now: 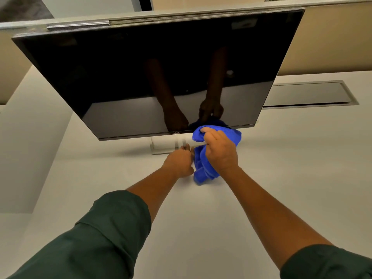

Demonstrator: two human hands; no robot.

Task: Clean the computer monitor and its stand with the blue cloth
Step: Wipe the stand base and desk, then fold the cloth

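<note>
Head view: on the white bench (pixel 201 218), the right hand (pixel 220 153) has its grip closed around a bunched blue cloth (pixel 203 168), just below the Dell monitor (pixel 141 77). The left hand (pixel 179 163) is curled beside the cloth, fingertips at the monitor's stand base (pixel 163 147). Whether it holds anything is unclear.

A pale, matte surface (pixel 281 158) is filling most of the view, running toward a low beige partition (pixel 326 39) along its far edge. A rectangular grey cable hatch (pixel 310 94) with a metal frame is lying flush in the surface at the right, its lid closed. At the left, the surface is giving way to a lower beige panel (pixel 10 77). Beyond the partition, a strip of grey carpet (pixel 22 7) is showing at the upper left corner.
</note>
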